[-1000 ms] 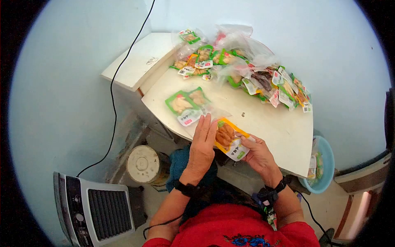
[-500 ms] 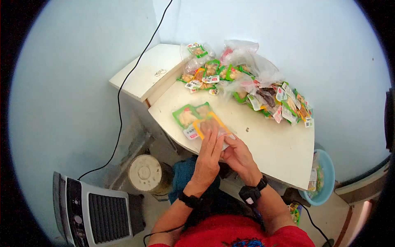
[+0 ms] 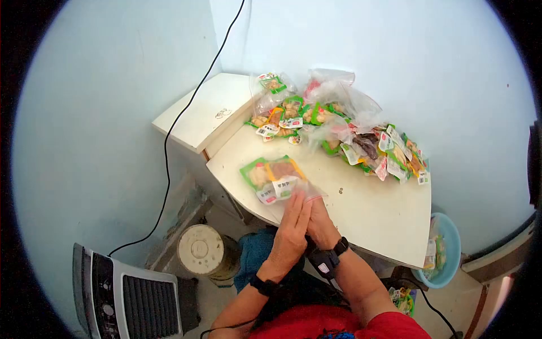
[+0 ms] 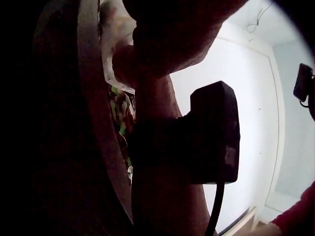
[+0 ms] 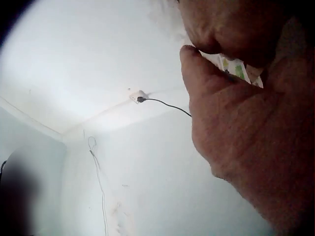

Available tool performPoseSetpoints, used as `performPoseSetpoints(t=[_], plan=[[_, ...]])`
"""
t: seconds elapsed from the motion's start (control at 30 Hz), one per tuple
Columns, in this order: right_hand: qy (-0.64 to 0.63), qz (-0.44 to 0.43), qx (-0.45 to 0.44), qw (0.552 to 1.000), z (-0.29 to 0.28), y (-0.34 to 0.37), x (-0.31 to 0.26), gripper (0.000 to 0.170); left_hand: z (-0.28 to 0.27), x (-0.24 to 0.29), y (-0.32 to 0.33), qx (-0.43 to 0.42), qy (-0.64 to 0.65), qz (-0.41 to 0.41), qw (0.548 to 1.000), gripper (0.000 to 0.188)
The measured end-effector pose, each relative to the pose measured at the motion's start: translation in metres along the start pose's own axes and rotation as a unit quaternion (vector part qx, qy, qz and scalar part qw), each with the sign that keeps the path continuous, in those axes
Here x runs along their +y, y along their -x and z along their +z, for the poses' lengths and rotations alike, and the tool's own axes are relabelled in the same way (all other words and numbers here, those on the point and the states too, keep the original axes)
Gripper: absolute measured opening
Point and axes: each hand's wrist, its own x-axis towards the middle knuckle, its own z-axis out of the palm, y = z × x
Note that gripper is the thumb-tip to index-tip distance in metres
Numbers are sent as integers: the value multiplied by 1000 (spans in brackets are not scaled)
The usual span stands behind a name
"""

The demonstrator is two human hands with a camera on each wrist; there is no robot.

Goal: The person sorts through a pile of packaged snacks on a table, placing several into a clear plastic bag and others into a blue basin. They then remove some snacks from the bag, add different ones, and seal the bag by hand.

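A clear zip bag [image 3: 317,196] lies over the near edge of the white table [image 3: 372,226]. Inside it, a yellow-edged food packet [image 3: 287,168] overlaps a green-edged one [image 3: 257,174], labels toward me. My left hand [image 3: 289,234] holds the bag near its mouth, long fingers laid over the plastic and thumb out of sight. Close against it, my right hand [image 3: 322,225] is at the bag's mouth, its fingertips hidden behind the left hand in the head view. The right wrist view shows its thumb [image 5: 194,64] beside the other hand; what its fingers hold, I cannot tell.
Along the table's back lie several heaped food packets [image 3: 367,148] and clear bags [image 3: 353,96]. A raised white box [image 3: 209,107] stands at the back left. By the right edge is a blue basin [image 3: 451,248] with packets. A round-topped drum [image 3: 200,248] and an air cooler [image 3: 149,305] stand left.
The yellow-edged packet, held in the right hand outside the bag at first, has moved left into the bag over the green-edged one. The right hand followed it to the left hand.
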Motion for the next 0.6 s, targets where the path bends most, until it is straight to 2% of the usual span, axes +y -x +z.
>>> performPoseSetpoints(t=[0.13,0.2,0.27,0.3,0.37,0.4,0.5,0.57,0.6], plan=[[18,-10,76,997,-19,-23,14,42,-3,2,0,-11,-1,-5,1000,66],[101,-6,141,985,-11,-23,11,44,-6,5,-1,-15,8,-14,1000,67],[178,-20,129,975,-12,-23,10,47,-7,3,-1,-14,2,0,1000,67],[213,-36,84,973,-23,-25,11,50,-8,2,-1,-12,-1,6,1000,68],[259,-43,63,963,-36,-25,16,50,-5,0,1,-8,0,11,1000,67],[270,-35,88,958,-38,-23,18,49,-4,-1,2,-6,1,14,1000,67],[263,-96,151,948,-34,-24,21,31,-4,0,1,0,-1,17,1000,67],[326,-126,191,917,-22,-26,19,26,-2,-1,2,6,-6,21,1000,62],[394,-121,211,886,-9,-25,12,28,-2,-2,3,7,-8,22,1000,59]])
